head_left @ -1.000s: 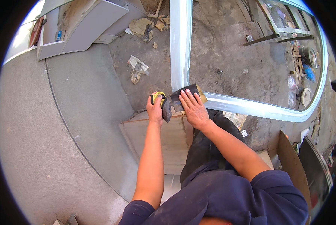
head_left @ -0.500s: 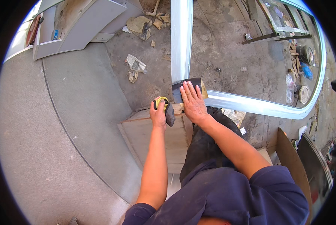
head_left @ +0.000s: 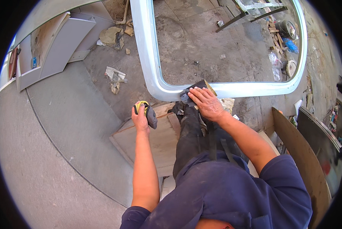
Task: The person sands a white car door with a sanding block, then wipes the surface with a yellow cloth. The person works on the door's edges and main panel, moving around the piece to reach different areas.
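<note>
Dark sheet point(head_left: 185, 97) between unclenched right grip point(head_left: 208, 104) and pale frame point(head_left: 255, 89), left grip point(head_left: 139, 118) clamped on grey-yellow object point(head_left: 151, 117)

This looks like a rough workshop or repair space: the grey floor point(head_left: 182, 44) is stained, torn scraps point(head_left: 115, 74) lie toward its far left corner, and buckets point(head_left: 284, 29), wood offcuts point(head_left: 276, 39) and crumpled plastic point(head_left: 275, 62) are strewn along its right side. A large pale-blue frame point(head_left: 255, 90) with rounded corners, a grey panelled unit point(head_left: 62, 47) at the far left and loose boards point(head_left: 298, 149) on edge at the near right also fit such a place.
</note>
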`<state>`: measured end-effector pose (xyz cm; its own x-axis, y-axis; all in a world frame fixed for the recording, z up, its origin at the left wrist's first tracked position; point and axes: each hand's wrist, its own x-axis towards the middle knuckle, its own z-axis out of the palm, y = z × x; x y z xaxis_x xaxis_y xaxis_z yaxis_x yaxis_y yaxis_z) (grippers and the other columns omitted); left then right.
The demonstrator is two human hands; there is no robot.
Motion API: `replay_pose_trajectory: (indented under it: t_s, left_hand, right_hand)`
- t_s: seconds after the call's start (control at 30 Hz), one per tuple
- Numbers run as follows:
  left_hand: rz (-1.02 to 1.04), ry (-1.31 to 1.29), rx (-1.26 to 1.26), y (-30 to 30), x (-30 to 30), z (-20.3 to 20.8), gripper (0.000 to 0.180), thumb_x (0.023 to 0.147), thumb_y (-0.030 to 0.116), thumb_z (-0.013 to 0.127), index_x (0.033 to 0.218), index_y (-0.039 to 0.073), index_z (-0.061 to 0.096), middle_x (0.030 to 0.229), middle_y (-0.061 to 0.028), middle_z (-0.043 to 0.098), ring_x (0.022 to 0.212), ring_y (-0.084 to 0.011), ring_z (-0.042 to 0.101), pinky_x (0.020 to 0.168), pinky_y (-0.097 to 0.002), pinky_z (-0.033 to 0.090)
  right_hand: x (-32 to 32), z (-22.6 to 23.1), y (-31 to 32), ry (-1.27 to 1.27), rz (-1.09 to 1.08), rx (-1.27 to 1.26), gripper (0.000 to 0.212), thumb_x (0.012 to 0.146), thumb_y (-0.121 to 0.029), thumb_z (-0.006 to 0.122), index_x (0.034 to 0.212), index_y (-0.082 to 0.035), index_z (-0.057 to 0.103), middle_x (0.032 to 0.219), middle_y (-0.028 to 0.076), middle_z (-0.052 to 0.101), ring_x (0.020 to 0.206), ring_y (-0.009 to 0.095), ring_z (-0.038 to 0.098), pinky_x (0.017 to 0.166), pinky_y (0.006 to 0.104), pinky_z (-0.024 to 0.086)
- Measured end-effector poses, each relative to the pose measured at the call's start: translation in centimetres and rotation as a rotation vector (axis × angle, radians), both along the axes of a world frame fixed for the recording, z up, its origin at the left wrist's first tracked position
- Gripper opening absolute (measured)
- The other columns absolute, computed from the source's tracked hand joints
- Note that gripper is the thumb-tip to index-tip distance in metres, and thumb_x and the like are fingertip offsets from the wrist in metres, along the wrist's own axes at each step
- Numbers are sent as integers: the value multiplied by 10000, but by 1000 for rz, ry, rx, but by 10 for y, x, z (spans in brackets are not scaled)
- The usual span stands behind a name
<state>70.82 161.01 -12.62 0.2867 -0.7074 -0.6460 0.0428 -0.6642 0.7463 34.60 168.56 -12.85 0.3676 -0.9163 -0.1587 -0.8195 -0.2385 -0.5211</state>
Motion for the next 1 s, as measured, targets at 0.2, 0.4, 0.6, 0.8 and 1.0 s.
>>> replay_pose_trajectory:
  t_s: [0.2,0.4,0.6,0.8,1.0]
  left_hand:
    - [-50,22,9,11,-8,-4,385,1095,191,744,1452,58,692,1252,-44,747,1107,-160,712,987,-337,583]
    - [-91,58,97,20,-18,-16,434,1106,202,741,1500,39,663,1286,-57,747,1127,-167,718,995,-339,587]
    - [-72,97,97,-1,-40,-21,459,1109,198,737,1521,19,639,1288,-78,743,1132,-178,734,984,-348,607]
    - [16,126,126,-14,-54,-14,393,1115,182,702,1470,23,644,1192,-100,736,994,-236,764,828,-428,662]
    - [57,159,145,-24,-60,-25,294,1114,180,675,1374,45,646,1144,-97,729,923,-267,762,760,-467,670]
  right_hand:
    - [-145,20,63,225,-184,-32,629,969,-57,680,1594,-110,636,1667,81,613,1542,308,570,1354,549,363]
    - [-66,7,53,85,-303,-77,697,898,-30,686,1592,-38,624,1630,152,614,1534,378,549,1335,551,394]
    - [74,4,-27,-130,-104,-13,568,1029,-149,623,1583,-25,633,1565,144,642,1468,312,583,1298,490,408]
    - [-91,15,39,-27,-208,-19,611,978,-92,719,1586,-74,653,1562,98,652,1452,334,598,1311,530,418]
    - [-255,35,109,318,-567,24,545,971,-18,675,1512,-82,688,1545,114,650,1495,353,575,1357,555,385]
